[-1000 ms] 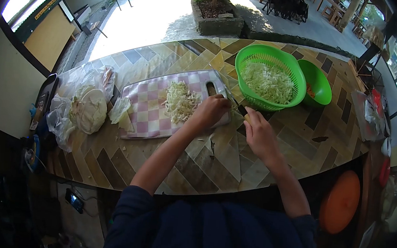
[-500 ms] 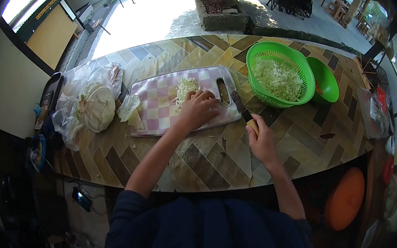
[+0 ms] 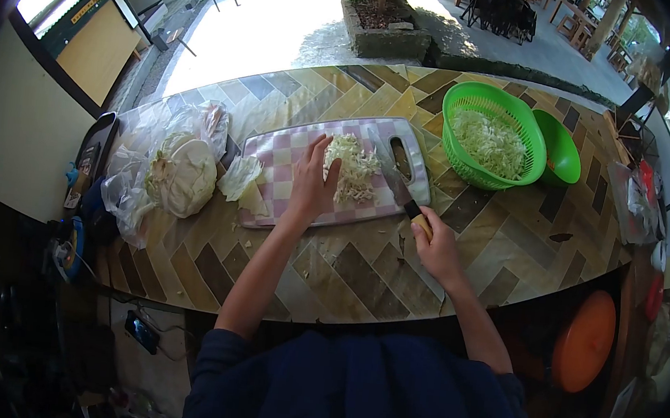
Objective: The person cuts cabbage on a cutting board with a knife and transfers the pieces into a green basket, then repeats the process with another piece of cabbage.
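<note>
Shredded cabbage (image 3: 352,172) lies in a loose pile on a pink-and-white checked cutting board (image 3: 280,151). My left hand (image 3: 314,179) is at the pile's left side, fingers stretched and thumb apart, holding nothing. In my right hand (image 3: 438,247) is a knife (image 3: 397,187), gripped by its handle, with the blade slanting up and left over the board's right part, beside the pile. Cut cabbage leaves (image 3: 239,180) rest at the board's left edge. A cut cabbage head (image 3: 183,174) sits on a clear plastic bag (image 3: 124,177) farther left.
A green colander (image 3: 452,144) full of shredded cabbage stands right of the board, with a green bowl (image 3: 569,163) just behind it. The tiled table (image 3: 344,278) curves toward me. An orange round object (image 3: 584,342) is below its right side.
My left hand has moved off the top of the shredded cabbage to its left side and opened. The pile now looks more spread out. The knife remains in my right hand.
</note>
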A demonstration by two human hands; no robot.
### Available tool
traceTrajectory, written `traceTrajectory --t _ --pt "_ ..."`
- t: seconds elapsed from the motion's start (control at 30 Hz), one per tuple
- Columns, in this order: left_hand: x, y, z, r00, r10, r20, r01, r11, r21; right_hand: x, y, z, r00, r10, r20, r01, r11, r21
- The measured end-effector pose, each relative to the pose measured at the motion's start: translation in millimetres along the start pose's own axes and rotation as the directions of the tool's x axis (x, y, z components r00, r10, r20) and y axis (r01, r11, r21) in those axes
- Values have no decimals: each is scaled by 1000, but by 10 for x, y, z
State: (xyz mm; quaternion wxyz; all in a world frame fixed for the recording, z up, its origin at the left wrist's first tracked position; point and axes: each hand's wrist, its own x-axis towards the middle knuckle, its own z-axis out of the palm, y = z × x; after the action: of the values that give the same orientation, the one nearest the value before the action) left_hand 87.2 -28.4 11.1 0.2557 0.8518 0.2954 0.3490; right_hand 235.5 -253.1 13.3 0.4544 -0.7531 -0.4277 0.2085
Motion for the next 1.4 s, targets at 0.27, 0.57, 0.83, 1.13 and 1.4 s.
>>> traceTrajectory --t 0.27,0.57,0.83,1.13,1.4 --pt "-151 0 231 972 -91 218 65 990 123 70 -85 282 937 234 258 -334 815 473" --pt "-101 51 304 977 -80 199 41 980 194 83 -171 226 890 219 400 -438 654 616" --pt "-25 189 186 988 11 151 -52 963 265 54 -278 123 896 216 388 -429 641 636" --pt "-98 148 180 988 -1 154 -36 970 240 31 -262 142 871 217 440 -474 603 642" --pt "135 449 -59 992 46 114 -73 966 246 126 -615 -133 859 227 459 -499 577 647"
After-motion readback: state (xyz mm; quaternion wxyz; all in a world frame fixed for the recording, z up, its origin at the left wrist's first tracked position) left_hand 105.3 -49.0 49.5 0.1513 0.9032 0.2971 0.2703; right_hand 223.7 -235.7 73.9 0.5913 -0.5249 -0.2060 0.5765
